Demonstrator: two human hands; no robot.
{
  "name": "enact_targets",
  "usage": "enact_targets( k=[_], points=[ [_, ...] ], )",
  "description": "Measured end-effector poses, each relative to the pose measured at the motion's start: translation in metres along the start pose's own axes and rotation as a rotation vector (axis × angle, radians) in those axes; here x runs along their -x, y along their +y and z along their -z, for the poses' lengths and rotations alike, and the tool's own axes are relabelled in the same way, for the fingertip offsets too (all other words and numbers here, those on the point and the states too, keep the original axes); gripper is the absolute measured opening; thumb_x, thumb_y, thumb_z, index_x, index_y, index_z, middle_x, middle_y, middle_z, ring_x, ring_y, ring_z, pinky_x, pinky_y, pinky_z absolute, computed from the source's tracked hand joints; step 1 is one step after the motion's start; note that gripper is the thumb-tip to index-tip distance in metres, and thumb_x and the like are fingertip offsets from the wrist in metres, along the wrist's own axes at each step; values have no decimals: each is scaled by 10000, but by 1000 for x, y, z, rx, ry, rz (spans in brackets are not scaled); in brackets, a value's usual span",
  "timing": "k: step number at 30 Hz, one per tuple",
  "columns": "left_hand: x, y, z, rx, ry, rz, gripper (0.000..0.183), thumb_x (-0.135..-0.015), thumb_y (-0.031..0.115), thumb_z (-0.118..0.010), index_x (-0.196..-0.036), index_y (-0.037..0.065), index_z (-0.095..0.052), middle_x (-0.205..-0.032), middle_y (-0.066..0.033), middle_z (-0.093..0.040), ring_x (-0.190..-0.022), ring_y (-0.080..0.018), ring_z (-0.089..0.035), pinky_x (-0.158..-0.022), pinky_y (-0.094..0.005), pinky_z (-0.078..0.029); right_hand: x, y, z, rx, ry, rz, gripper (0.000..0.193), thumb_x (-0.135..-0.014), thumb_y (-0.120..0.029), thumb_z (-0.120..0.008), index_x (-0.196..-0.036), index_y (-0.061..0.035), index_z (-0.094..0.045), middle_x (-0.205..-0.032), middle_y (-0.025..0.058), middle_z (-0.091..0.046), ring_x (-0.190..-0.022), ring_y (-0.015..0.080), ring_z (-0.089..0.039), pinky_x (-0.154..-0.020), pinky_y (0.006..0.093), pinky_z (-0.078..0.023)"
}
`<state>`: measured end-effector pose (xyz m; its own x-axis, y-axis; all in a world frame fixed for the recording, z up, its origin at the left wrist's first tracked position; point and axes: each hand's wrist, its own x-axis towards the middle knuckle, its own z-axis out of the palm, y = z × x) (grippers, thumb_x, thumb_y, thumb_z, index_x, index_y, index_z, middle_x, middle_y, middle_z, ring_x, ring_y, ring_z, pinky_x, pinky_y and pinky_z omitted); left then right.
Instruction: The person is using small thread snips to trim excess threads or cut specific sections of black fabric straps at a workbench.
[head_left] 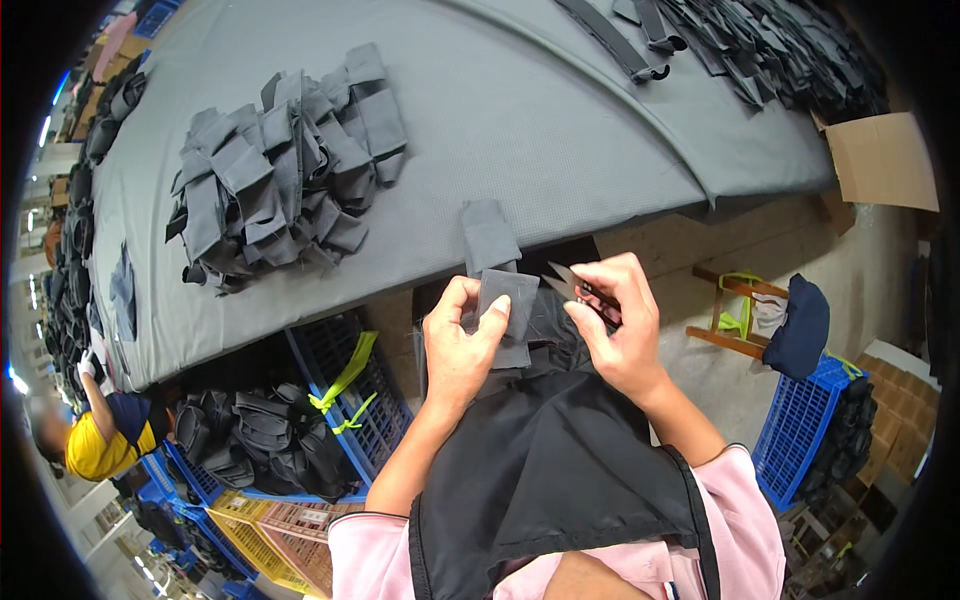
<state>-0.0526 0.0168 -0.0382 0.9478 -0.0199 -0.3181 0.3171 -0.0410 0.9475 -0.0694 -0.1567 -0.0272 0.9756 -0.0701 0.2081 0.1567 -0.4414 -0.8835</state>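
Between the thumb and fingers of my left hand (462, 340) is a dark grey fabric strip (508, 300), pinched over my lap at the table's near edge. Its far end (488, 232) reaches onto the grey-covered table (470, 120). My right hand (622, 325) grips a pair of small thread snips (588, 291), dark with pointed blades. The blades are parted and point toward the strip, a short gap from it. Left on the table lies a heap of similar grey fabric strips (250, 180).
A pile of dark strips (770, 45) covers the far right of the table. Blue crates (345, 390) with black bundles stand below left, another blue crate (795, 425) at right. A wooden stool (725, 310) is nearby. A person in yellow (105, 435) works at far left.
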Motion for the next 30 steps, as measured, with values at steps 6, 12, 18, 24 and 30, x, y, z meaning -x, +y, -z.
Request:
enact_targets(
  k=[6, 12, 18, 24, 30],
  points=[
    [2, 7, -5, -48, -7, 4, 122, -817, 84, -631, -794, 10, -537, -690, 9, -580, -648, -37, -488, -597, -215, -417, 1, 5, 4, 295, 22, 268, 325, -670, -64, -732, -977, -53, -626, -778, 65, -549, -568, 214, -525, -502, 305, -424],
    [5, 5, -9, -4, -8, 8, 134, -826, 83, -625, -783, 18, -516, -679, 21, -552, -617, -27, -459, -553, -212, -395, -1, 12, -2, 353, 13, 356, 343, -650, -70, -735, -975, -50, -628, -763, 50, -545, -561, 211, -518, -501, 310, -406],
    [5, -1, -7, -9, -15, 20, 155, -817, 73, -627, -768, 20, -490, -675, 24, -515, -635, -39, -434, -575, -220, -387, 4, 10, -3, 277, 27, 281, 316, -659, -26, -731, -962, -40, -642, -747, 69, -560, -576, 222, -549, -515, 308, -441],
    [5, -2, -8, -59, -13, -13, 176, -805, 76, -636, -755, 16, -478, -656, 16, -494, -623, -45, -415, -559, -227, -378, 5, 5, -1, 197, 12, 179, 301, -662, -35, -730, -949, -44, -641, -736, 61, -549, -564, 216, -538, -530, 312, -440],
    [6, -3, -10, -184, 16, -52, 195, -779, 99, -657, -751, 11, -485, -634, -20, -487, -586, -79, -425, -520, -256, -374, 0, 0, -5, 191, -12, 188, 311, -666, -43, -726, -965, -61, -641, -761, 57, -533, -580, 197, -533, -515, 303, -435]
  ],
)
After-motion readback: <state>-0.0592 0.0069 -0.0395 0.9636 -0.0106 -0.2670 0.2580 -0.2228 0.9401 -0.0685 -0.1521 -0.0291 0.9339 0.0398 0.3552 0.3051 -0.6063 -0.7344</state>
